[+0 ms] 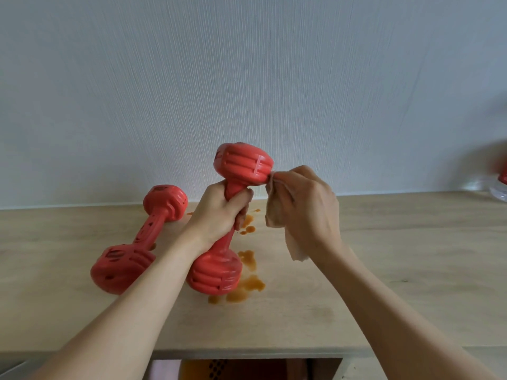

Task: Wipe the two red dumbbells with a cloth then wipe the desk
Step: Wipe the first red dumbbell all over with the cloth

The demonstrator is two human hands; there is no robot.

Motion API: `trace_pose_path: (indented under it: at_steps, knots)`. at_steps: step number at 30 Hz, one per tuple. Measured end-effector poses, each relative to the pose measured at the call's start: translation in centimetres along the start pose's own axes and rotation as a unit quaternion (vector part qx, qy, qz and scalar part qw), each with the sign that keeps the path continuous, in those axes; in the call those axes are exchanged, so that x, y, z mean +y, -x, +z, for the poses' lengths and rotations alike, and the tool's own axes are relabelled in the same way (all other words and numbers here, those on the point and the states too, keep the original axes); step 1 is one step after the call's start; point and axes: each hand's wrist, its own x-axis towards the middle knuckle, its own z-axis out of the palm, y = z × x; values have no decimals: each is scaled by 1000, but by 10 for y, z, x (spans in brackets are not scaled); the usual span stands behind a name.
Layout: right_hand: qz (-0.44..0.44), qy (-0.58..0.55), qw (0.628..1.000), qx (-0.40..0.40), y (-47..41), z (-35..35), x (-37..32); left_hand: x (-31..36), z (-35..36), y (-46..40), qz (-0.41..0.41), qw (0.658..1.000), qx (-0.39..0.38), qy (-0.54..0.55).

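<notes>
My left hand [219,212] grips the handle of a red dumbbell [241,165] and holds it tilted upright, its lower head [215,272] close to the desk. My right hand [304,204] holds a beige cloth [274,215] pressed against the right side of the dumbbell's upper head. A second red dumbbell [137,242] lies on the light wooden desk [384,256] to the left, with dark spots on its handle and near head. Orange-brown spilled liquid [244,286] stains the desk under and beside the held dumbbell.
A pale textured wall rises behind the desk. At the far right edge a clear container with something red [500,185] shows blurred. The desk's front edge runs along the bottom, with an opening below it.
</notes>
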Motion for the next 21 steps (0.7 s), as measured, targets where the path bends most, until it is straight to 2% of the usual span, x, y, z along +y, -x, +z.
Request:
trace_pose_path:
  at_steps: [7, 13, 17, 19, 21]
  knots:
    - [-58, -30, 997, 38, -3, -2, -22, 3, 0, 0, 7, 1000, 0, -30]
    - [69, -120, 990, 11, -9, 6, 6, 6, 3, 3, 28, 998, -54, -13]
    - [163, -223, 961, -22, -15, 7, 14, 7, 6, 6, 48, 990, -129, -26]
    - [166, -249, 954, -16, -14, 3, 14, 6, 5, 4, 41, 991, -124, -12]
    - [154, -262, 953, 5, -13, -4, 11, 4, 4, 1, 55, 995, -55, -58]
